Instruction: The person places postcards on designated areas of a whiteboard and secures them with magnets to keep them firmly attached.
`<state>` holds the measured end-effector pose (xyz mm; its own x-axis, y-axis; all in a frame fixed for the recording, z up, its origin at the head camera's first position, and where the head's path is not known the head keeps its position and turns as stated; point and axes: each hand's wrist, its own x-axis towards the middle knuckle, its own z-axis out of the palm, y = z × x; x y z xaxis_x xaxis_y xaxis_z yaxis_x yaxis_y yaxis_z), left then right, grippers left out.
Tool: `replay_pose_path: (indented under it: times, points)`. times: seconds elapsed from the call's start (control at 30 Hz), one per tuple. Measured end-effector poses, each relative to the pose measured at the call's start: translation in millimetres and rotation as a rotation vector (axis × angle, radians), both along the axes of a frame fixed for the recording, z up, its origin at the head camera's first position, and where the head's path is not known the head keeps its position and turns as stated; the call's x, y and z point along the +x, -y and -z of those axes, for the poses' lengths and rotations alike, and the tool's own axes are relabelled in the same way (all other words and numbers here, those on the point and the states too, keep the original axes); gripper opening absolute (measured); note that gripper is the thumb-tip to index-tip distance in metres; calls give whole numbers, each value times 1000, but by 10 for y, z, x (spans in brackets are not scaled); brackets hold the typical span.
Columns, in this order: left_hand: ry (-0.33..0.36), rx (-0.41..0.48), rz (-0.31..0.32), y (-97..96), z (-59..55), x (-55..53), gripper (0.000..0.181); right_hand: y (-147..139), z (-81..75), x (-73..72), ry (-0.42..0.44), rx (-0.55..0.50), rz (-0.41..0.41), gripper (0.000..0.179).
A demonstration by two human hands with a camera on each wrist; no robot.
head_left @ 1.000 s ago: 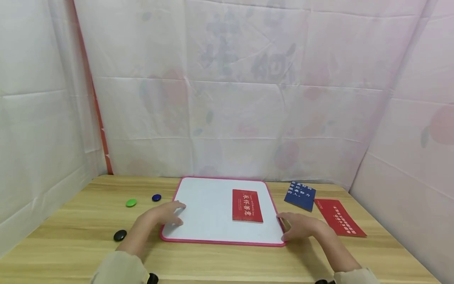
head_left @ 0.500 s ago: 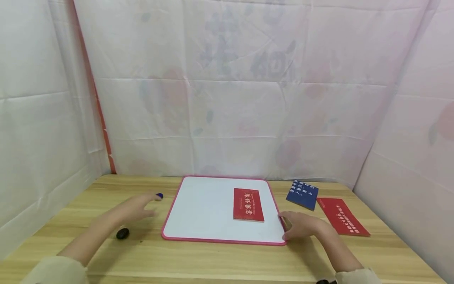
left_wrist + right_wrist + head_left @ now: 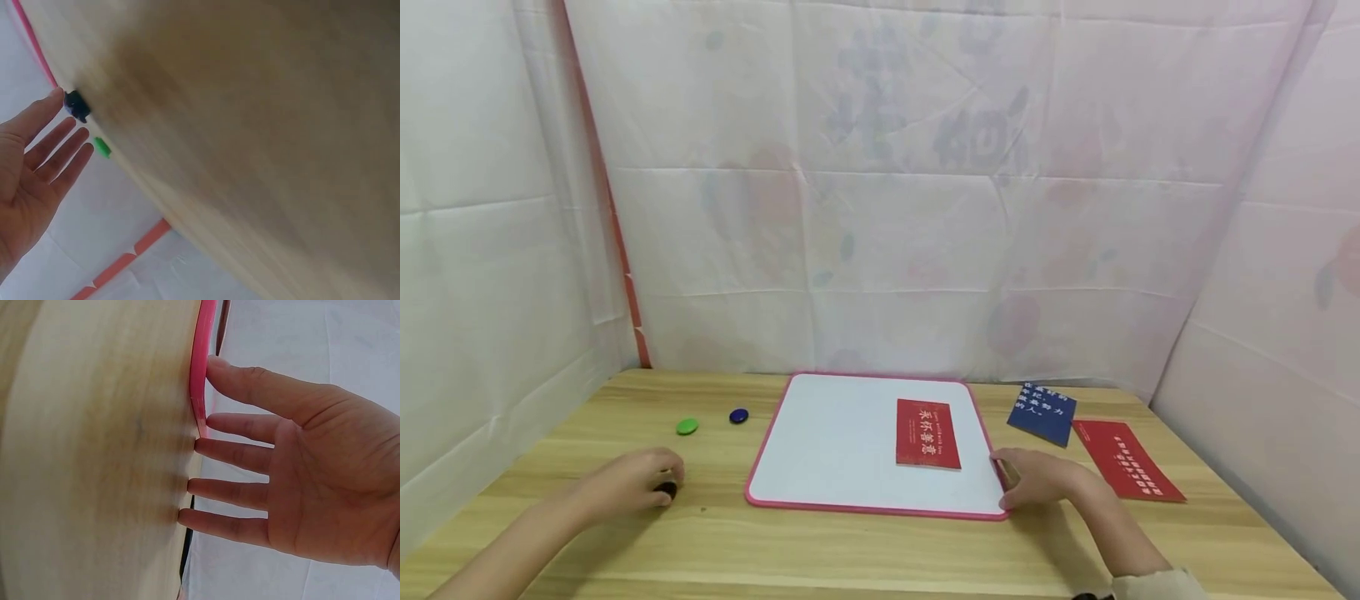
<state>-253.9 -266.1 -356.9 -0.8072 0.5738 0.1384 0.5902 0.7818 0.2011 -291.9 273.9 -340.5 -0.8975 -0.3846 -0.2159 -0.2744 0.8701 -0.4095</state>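
Observation:
My left hand (image 3: 628, 485) is lowered over a round black magnet (image 3: 667, 490) on the wooden table, thumb and forefinger on either side of it. In the left wrist view, the dark magnet (image 3: 77, 106) appears just past the tips of the thumb and forefinger, with the fingers spread. My right hand (image 3: 1037, 477) rests at the right edge of a pink-framed whiteboard (image 3: 835, 442), its thumb at the near corner. Straight fingers (image 3: 234, 450) reach the pink frame (image 3: 200, 369) and the table beside it. A red card (image 3: 928, 433) lies on the right half of the whiteboard.
A green magnet (image 3: 687, 427) and a blue magnet (image 3: 739, 416) lie left of the whiteboard. To its right are a blue card (image 3: 1042, 414) and another red card (image 3: 1129, 460). White cloth (image 3: 895, 250) hangs behind the table (image 3: 850, 554) and at both sides.
My left hand has left the whiteboard's left edge, swung left over the green magnet, and come down at the black magnet. The right hand has stayed at the whiteboard's edge.

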Motion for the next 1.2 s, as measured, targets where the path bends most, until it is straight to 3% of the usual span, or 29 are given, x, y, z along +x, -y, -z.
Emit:
replay_pose_path:
  times: [0.3,0.47,0.83,1.2]
  points:
    - [88,89,-28,45,17,20,24,12,6,-3,-4,6,8,68]
    - [103,74,-42,23,2,12,27,25,-13,10,-6,12,-4,68]
    - [71,48,-59,-116,-58,-62,24,27,-22,22,-11,26,-2,67]
    - [13,75,-50,-502,-215,-156,17,22,-22,25,-7,17,0,67]
